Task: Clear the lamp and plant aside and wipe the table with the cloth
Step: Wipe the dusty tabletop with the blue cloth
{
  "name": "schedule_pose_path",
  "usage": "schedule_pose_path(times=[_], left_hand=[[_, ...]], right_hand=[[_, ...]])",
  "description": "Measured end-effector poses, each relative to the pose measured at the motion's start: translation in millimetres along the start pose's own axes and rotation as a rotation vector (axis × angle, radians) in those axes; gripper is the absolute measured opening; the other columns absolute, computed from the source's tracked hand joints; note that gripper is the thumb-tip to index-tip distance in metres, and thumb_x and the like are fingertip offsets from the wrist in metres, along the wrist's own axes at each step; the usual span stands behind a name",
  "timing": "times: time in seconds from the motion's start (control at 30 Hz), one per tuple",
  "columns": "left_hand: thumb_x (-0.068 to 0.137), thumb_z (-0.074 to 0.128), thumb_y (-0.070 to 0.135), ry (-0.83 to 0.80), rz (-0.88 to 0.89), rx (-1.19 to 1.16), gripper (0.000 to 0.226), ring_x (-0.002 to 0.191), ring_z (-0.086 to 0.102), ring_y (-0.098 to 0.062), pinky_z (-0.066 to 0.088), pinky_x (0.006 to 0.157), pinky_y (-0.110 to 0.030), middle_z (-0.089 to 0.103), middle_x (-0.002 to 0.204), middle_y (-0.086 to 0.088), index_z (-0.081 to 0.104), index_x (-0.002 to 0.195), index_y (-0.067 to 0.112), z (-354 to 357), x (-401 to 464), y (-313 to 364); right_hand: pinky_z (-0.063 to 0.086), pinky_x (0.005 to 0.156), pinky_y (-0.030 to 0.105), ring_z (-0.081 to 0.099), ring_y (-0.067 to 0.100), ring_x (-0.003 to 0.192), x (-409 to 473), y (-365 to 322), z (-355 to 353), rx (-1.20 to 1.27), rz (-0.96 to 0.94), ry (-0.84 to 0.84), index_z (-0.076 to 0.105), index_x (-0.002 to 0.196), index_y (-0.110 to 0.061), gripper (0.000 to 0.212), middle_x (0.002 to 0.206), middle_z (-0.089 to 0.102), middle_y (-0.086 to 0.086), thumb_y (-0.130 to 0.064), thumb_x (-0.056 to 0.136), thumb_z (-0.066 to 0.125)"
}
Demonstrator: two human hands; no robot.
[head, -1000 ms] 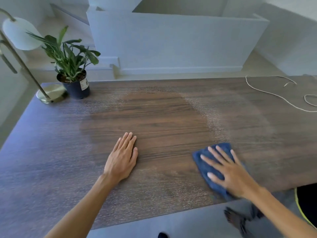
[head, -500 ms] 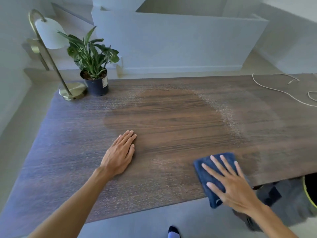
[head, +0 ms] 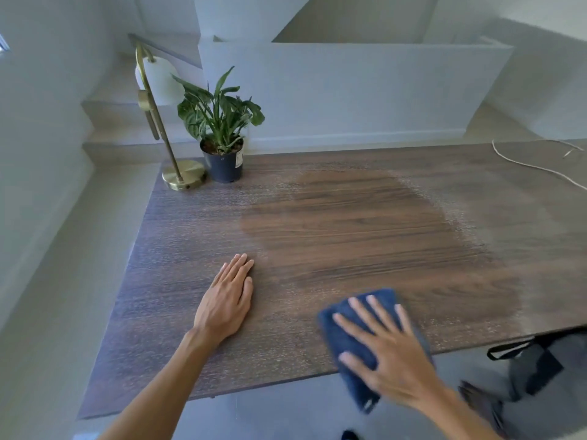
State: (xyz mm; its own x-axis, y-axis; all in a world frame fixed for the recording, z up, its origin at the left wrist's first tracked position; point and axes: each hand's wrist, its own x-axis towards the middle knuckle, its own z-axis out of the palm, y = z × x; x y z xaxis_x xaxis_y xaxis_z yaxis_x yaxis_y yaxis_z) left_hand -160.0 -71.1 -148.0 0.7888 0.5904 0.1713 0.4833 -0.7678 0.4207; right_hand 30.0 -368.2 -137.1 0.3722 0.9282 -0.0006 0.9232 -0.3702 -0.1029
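Right hand flat, fingers spread, pressing blue cloth at table near edge, lower right; left hand flat on table.

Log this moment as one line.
step: wiping | right hand flat on cloth at near table edge | left hand flat on table

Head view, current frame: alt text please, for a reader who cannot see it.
A right hand presses a blue cloth flat at the near edge of a wooden table, while the left hand rests flat beside it. A brass lamp and a potted plant stand at the far left corner.
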Motion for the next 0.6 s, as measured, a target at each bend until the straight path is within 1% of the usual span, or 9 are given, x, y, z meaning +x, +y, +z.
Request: schedule_pose_path(times=[0.03, 0.1, 0.17, 0.23, 0.3, 0.4, 0.43, 0.5, 0.6], left_hand=[[0.099, 0.011, 0.044, 0.003, -0.009, -0.003, 0.066, 0.149, 0.011, -0.004, 0.000, 0.122, -0.022, 0.028, 0.160, 0.000, 0.037, 0.150, 0.012, -2.0, -4.5, -2.3], [0.099, 0.010, 0.044, 0.009, -0.027, 0.001, 0.066, 0.149, 0.011, -0.005, 0.001, 0.122, -0.024, 0.026, 0.160, 0.000, 0.036, 0.151, 0.012, -6.2, -15.0, -6.5], [0.099, 0.011, 0.044, 0.012, -0.045, 0.006, 0.065, 0.149, 0.012, -0.004, 0.002, 0.123, -0.026, 0.027, 0.160, 0.001, 0.036, 0.150, 0.013, -8.3, -25.6, -10.9], [0.100, 0.011, 0.044, 0.019, -0.070, 0.005, 0.064, 0.149, 0.012, -0.003, 0.003, 0.123, -0.026, 0.028, 0.160, 0.002, 0.036, 0.150, 0.014, -11.2, -32.8, -15.2], [0.100, 0.010, 0.046, 0.022, -0.093, 0.008, 0.065, 0.148, 0.011, -0.002, 0.001, 0.122, -0.024, 0.028, 0.160, 0.002, 0.036, 0.151, 0.015, -13.6, -34.2, -18.7], [0.098, 0.007, 0.047, 0.023, -0.117, 0.026, 0.068, 0.148, 0.011, -0.002, -0.003, 0.121, -0.020, 0.028, 0.160, 0.000, 0.035, 0.151, 0.014, -17.4, -35.9, -20.4], [0.098, 0.007, 0.048, 0.015, -0.113, 0.031, 0.069, 0.148, 0.011, -0.002, -0.004, 0.121, -0.019, 0.028, 0.160, 0.000, 0.034, 0.151, 0.014, -18.8, -36.7, -21.3], [0.097, 0.006, 0.049, 0.012, -0.122, 0.034, 0.070, 0.148, 0.010, -0.001, -0.003, 0.121, -0.021, 0.028, 0.160, 0.001, 0.035, 0.151, 0.015, -20.9, -39.1, -21.1], [0.097, 0.003, 0.050, 0.022, -0.138, 0.072, 0.072, 0.149, 0.006, -0.004, -0.002, 0.123, -0.027, 0.023, 0.162, 0.001, 0.030, 0.153, 0.013, -21.9, -34.6, -15.4]], right_hand=[[0.016, 0.118, 0.061, 0.013, 0.017, 0.154, 0.0, 28.7, -1.5, -0.033, 0.120, -0.006, 0.016, 0.151, -0.058, 0.065, 0.165, 0.007, -0.020, -0.081, 0.091, 0.017], [0.015, 0.117, 0.065, 0.006, 0.018, 0.155, 26.6, 63.2, -9.7, -0.052, 0.340, -0.077, 0.009, 0.152, -0.058, 0.073, 0.167, 0.005, -0.017, -0.086, 0.085, 0.001], [0.008, 0.117, 0.067, -0.002, 0.022, 0.155, 73.7, 51.9, -9.8, -0.026, 0.385, -0.099, 0.002, 0.152, -0.059, 0.076, 0.167, 0.000, -0.015, -0.087, 0.081, 0.000], [0.001, 0.116, 0.069, -0.007, 0.026, 0.155, 120.6, 7.3, -3.3, 0.061, 0.322, -0.101, 0.002, 0.153, -0.056, 0.074, 0.168, -0.003, -0.011, -0.085, 0.084, 0.009], [-0.003, 0.115, 0.070, -0.009, 0.028, 0.154, 145.1, -51.8, 3.7, 0.087, 0.195, -0.073, 0.005, 0.154, -0.054, 0.072, 0.168, -0.002, -0.008, -0.081, 0.088, 0.016], [-0.003, 0.116, 0.068, -0.002, 0.025, 0.155, 107.7, -117.2, 8.5, 0.125, -0.034, -0.030, 0.015, 0.154, -0.053, 0.067, 0.168, 0.007, -0.009, -0.074, 0.092, 0.027], [-0.003, 0.116, 0.066, -0.001, 0.022, 0.155, 83.2, -121.4, 8.6, 0.144, -0.100, -0.030, 0.017, 0.153, -0.054, 0.065, 0.167, 0.008, -0.011, -0.074, 0.092, 0.029], [-0.006, 0.117, 0.061, -0.004, 0.015, 0.155, 36.2, -100.9, 8.0, 0.152, -0.152, -0.047, 0.014, 0.152, -0.058, 0.062, 0.166, 0.006, -0.018, -0.075, 0.093, 0.027], [-0.003, 0.120, 0.057, -0.007, 0.010, 0.154, 15.6, -35.2, 0.5, 0.098, -0.031, -0.051, 0.007, 0.148, -0.065, 0.059, 0.163, -0.004, -0.026, -0.080, 0.091, 0.014]])
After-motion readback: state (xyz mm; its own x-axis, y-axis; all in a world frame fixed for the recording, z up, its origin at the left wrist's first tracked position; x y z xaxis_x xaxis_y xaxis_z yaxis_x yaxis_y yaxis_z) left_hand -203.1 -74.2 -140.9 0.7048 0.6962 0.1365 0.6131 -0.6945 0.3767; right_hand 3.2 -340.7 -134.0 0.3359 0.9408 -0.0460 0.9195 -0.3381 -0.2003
